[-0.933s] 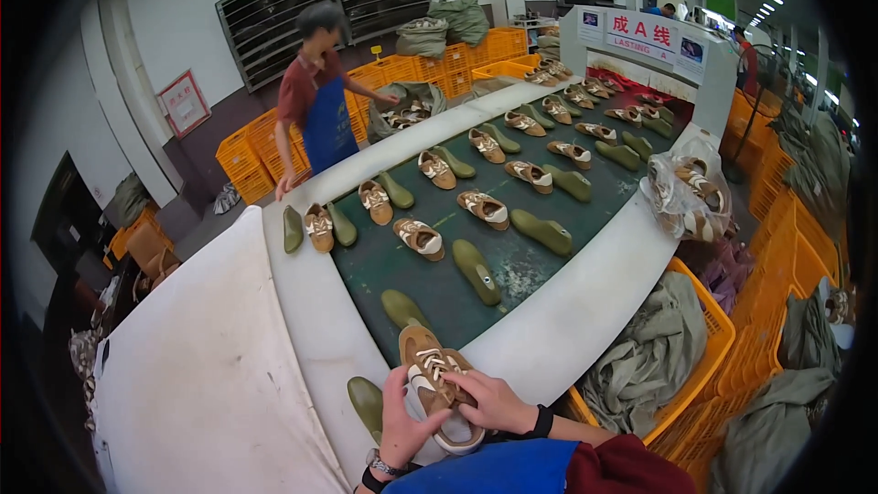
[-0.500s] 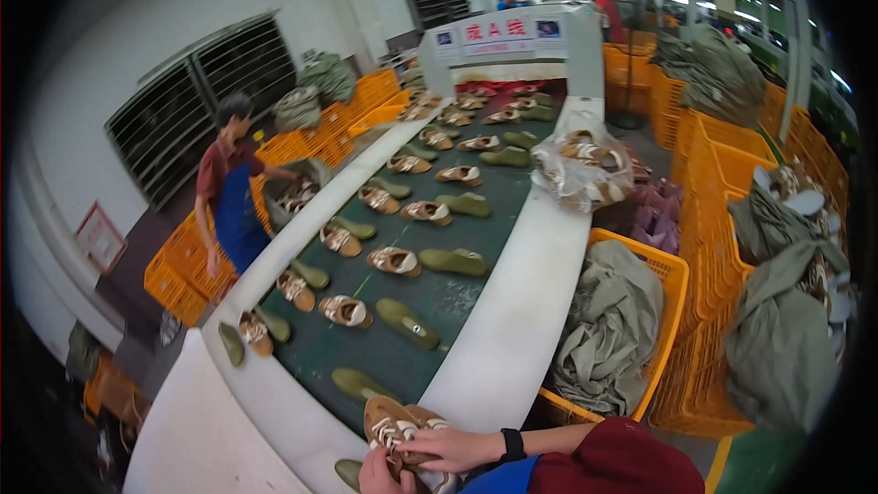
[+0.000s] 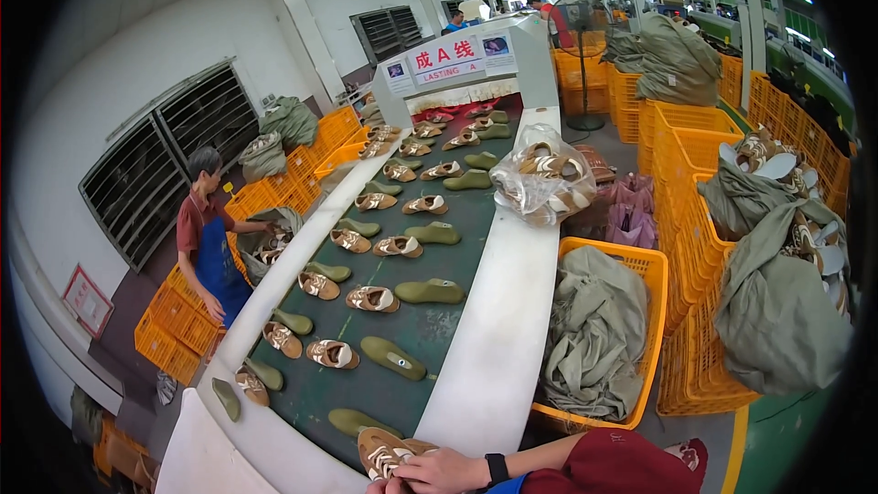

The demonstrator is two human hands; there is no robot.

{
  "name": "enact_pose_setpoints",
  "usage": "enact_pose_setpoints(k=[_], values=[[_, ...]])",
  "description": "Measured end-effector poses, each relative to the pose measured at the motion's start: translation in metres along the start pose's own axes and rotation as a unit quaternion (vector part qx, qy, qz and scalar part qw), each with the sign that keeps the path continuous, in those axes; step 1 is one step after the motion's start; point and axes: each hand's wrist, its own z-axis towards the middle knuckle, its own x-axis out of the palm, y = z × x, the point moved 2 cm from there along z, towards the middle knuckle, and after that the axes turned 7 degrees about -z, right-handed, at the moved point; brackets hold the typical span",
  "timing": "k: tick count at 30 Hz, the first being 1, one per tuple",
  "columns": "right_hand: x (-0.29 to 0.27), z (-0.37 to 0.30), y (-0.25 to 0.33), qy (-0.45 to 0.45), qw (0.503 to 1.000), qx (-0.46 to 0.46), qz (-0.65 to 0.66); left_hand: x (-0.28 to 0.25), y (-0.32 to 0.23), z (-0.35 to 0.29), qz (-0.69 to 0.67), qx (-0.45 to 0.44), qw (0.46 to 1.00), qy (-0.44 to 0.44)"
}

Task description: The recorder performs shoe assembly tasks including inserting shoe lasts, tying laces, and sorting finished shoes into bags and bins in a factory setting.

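Note:
At the near end of a dark green conveyor belt [image 3: 430, 316], a brown sneaker with white stripes and laces [image 3: 378, 451] is in my hands, with another brown sneaker partly hidden behind it. My right hand [image 3: 441, 471], with a black band at the wrist, has its bent fingers over the lacing and opening. Only a few fingers of my left hand [image 3: 384, 488] show, closed against the shoe's lower end at the picture's edge. Just beyond lies a green shoe last [image 3: 358, 422]. Farther up the belt, several brown sneakers [image 3: 333, 354] and green lasts [image 3: 393, 358] sit in rows.
White ledges [image 3: 498, 329] border the belt; a clear bag of sneakers [image 3: 543, 176] rests on the right one. An orange crate [image 3: 655, 311] with grey-green cloth stands right, beside stacked crates [image 3: 695, 311]. A blue-aproned person [image 3: 215, 247] at left reaches into a sack. A machine housing [image 3: 457, 64] spans the far end.
The view has shifted and tilted, so the belt's far end sits farther left and lower. My hands and the sneaker are lower in the picture, with the left hand mostly cut off.

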Motion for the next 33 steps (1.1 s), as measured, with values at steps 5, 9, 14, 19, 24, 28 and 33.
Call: enact_pose_setpoints(k=[5, 9, 14, 19, 24, 28, 33], values=[[0.006, -0.006, -0.004, 0.025, 0.999, -0.031, 0.003, -0.002, 0.012, -0.009, -0.032, -0.022, 0.999, 0.028], [0.007, -0.013, 0.003, 0.065, 0.996, -0.054, 0.038, -0.016, 0.019, -0.025, -0.03, -0.068, 0.995, 0.061], [0.018, -0.017, -0.013, 0.1, 0.992, -0.049, 0.053, -0.01, 0.033, -0.024, -0.063, -0.151, 0.98, 0.113], [-0.013, 0.003, -0.023, 0.034, 0.999, 0.006, 0.009, 0.021, 0.041, -0.002, -0.076, -0.159, 0.984, -0.006], [-0.009, 0.001, -0.024, 0.014, 0.997, 0.04, 0.07, 0.021, 0.038, -0.007, -0.093, -0.19, 0.976, -0.049], [-0.011, -0.002, -0.014, 0.045, 0.998, 0.022, 0.03, 0.021, 0.035, -0.019, -0.099, -0.14, 0.983, -0.066], [-0.013, -0.005, -0.007, 0.087, 0.996, 0.02, -0.003, 0.019, 0.028, -0.022, -0.114, -0.123, 0.983, -0.075]])
